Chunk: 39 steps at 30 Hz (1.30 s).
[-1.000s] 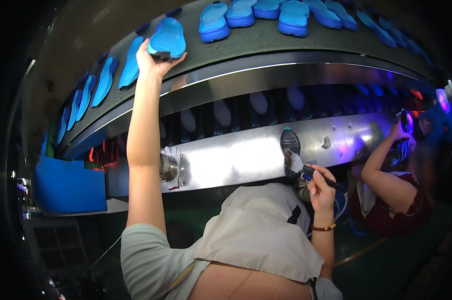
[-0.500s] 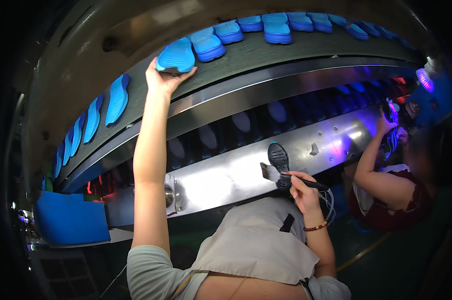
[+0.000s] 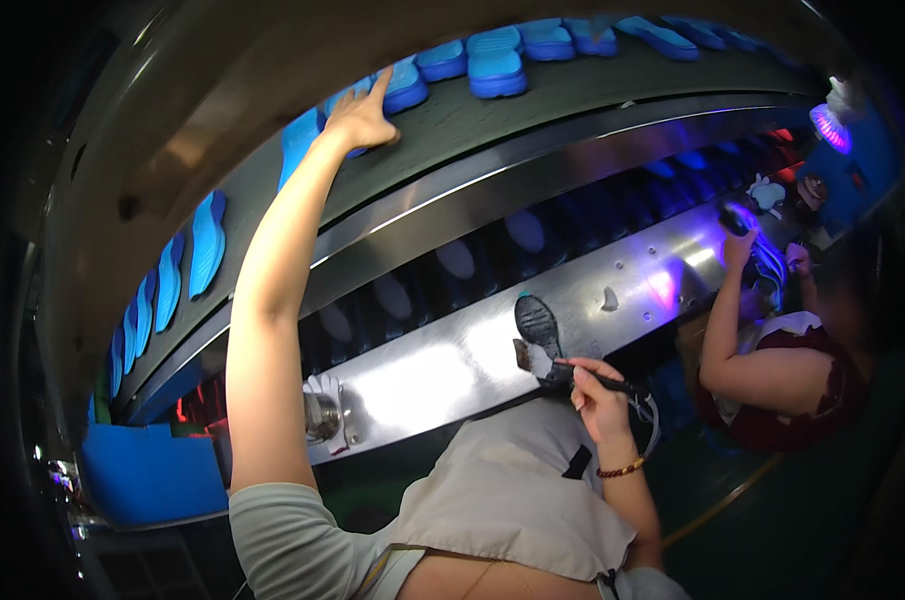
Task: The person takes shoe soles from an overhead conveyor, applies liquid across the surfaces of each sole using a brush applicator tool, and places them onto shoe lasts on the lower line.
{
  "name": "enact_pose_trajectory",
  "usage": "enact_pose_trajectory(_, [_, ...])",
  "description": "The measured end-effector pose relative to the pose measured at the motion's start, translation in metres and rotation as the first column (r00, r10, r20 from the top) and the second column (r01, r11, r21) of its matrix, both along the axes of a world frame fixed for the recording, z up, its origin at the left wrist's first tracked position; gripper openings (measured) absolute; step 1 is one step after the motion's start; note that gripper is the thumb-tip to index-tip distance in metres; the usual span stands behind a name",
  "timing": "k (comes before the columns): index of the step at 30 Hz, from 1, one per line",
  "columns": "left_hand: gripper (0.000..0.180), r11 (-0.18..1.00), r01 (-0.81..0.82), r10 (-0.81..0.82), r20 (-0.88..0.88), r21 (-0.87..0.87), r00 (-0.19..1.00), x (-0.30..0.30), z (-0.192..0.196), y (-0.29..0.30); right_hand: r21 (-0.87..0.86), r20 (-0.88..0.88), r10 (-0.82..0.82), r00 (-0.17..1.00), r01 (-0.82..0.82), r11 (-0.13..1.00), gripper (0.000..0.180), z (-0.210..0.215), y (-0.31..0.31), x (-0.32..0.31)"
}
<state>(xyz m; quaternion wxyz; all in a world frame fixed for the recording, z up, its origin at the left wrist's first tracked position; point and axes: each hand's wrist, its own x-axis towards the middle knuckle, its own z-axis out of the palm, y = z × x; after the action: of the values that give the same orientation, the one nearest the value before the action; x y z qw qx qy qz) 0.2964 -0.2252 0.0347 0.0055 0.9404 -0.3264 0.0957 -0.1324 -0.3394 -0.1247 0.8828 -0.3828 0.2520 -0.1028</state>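
Observation:
My left hand (image 3: 363, 122) reaches over the dark belt, fingers spread on or just above a blue shoe sole (image 3: 335, 103), which it partly covers. Just left of it, another blue sole (image 3: 296, 150) stands out beside my wrist. To its right lies one more blue sole (image 3: 405, 88). My right hand (image 3: 601, 402) is closed round the black handle of a flat brush (image 3: 535, 358) with pale, dark-tipped bristles. The brush head overlaps the lower part of a black shoe sole (image 3: 536, 322) on the metal ledge.
More blue soles (image 3: 496, 62) line the belt (image 3: 573, 85). A metal rail (image 3: 453, 185) separates it from a lower row of dark shoe parts. A metal cup (image 3: 321, 415) stands on the ledge (image 3: 423, 370). At right, a co-worker's arm (image 3: 723, 310) holds a shoe near a purple-lit lamp (image 3: 831, 128).
My left hand has let go of one blue sole, now narrower in view to its left, and moved to the neighbouring sole. The view has shifted; my right hand still holds the brush.

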Motion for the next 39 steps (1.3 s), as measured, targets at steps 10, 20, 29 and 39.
enact_pose_trajectory(10, [0.076, 0.981, 0.117, -0.158, -0.294, -0.152, 0.943, 0.014, -0.008, -0.022, 0.058, -0.05, -0.175, 0.983, 0.178, 0.982, 0.014, -0.028, -0.035, -0.031])
enact_pose_trajectory(20, [0.08, 0.985, 0.111, -0.146, -0.288, -0.134, 0.946, -0.012, -0.01, -0.154, 0.11, 0.001, -0.164, 0.987, 0.162, 0.981, 0.014, -0.03, -0.049, -0.02])
enact_pose_trajectory(29, [0.035, 0.969, 0.247, -0.244, 0.142, -0.004, 0.959, -0.081, -0.006, -0.092, -0.009, 0.151, 0.01, 0.988, -0.009, 1.0, 0.023, -0.016, -0.05, 0.004])
enact_pose_trajectory(39, [0.049, -0.478, -0.351, -0.486, -0.09, -0.805, 0.869, -0.229, -0.091, 0.069, -0.034, 0.23, -0.006, 0.973, 0.015, 0.999, 0.02, 0.003, -0.057, 0.017])
